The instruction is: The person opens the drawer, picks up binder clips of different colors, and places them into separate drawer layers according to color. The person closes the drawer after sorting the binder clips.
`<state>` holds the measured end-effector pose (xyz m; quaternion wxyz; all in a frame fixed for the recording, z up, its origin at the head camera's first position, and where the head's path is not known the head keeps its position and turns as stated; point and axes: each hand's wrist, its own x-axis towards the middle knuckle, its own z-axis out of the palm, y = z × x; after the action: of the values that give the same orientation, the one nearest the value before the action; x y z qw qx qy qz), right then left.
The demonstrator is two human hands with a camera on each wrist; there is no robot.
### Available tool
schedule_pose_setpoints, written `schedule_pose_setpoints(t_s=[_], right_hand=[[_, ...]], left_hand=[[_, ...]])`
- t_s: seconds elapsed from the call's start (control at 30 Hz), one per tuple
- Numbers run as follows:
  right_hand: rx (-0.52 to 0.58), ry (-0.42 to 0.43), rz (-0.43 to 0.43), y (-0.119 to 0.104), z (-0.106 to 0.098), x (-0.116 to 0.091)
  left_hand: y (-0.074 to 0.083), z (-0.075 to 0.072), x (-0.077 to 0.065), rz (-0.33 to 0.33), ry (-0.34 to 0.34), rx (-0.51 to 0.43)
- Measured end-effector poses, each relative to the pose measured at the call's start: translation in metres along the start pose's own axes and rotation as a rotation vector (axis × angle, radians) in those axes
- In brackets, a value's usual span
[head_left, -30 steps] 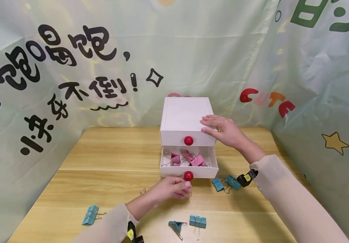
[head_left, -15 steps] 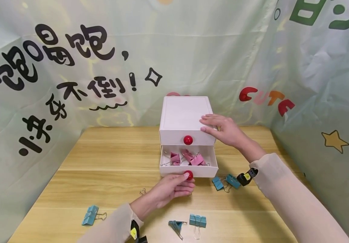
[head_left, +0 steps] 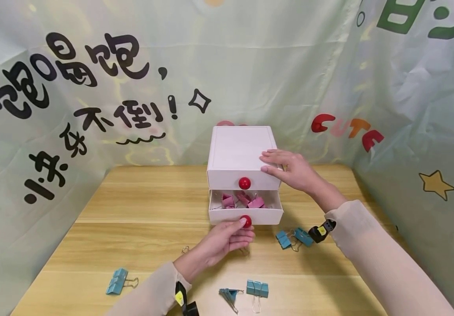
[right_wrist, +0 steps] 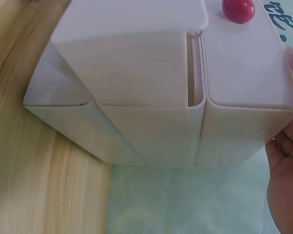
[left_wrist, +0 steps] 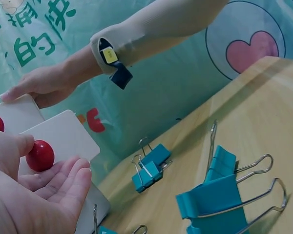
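Observation:
A white drawer cabinet (head_left: 240, 147) with red knobs stands at the table's back. Its middle drawer (head_left: 227, 216) is partly pulled out and holds several pink binder clips (head_left: 256, 202). My left hand (head_left: 220, 243) has its thumb against that drawer's red knob (left_wrist: 40, 156), with the other fingers extended loosely below it. With fingers fairly straight, my right hand (head_left: 294, 171) rests on the cabinet's top right edge. In the right wrist view the drawer (right_wrist: 132, 68) juts out between the upper drawer front (right_wrist: 249, 63) and the lowest drawer front (right_wrist: 56, 80).
Teal binder clips lie about the wooden table (head_left: 140, 210): one at left (head_left: 117, 281), a folded clip (head_left: 230, 297) and another clip (head_left: 257, 288) in front, and a pair (head_left: 284, 239) right of the cabinet. Wire handles (head_left: 185, 249) show beside my left hand. A printed cloth (head_left: 250, 79) hangs behind.
My left hand has risen to the knob, its thumb now on it. The middle drawer has slid partway inward, hiding more of the pink clips. My right hand has stayed put.

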<state>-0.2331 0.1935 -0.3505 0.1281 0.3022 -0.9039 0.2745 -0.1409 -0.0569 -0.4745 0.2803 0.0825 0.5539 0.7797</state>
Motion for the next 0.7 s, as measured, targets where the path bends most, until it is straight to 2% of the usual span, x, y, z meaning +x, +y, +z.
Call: schedule_pose_setpoints(t_s=[0.23,0.57,0.7], right_hand=[[-0.022,0.004,-0.011,-0.002,0.000,0.000],[-0.129,0.025,-0.120,-0.003,-0.003,0.003],[-0.170,0.017,-0.128,-0.005,-0.005,0.005]], left_hand=[[0.002,-0.002,0.008,0.013,0.026,-0.006],[0.005,-0.003,0.018,0.012,0.062,0.000],[0.006,-0.005,0.022,0.013,0.070,-0.005]])
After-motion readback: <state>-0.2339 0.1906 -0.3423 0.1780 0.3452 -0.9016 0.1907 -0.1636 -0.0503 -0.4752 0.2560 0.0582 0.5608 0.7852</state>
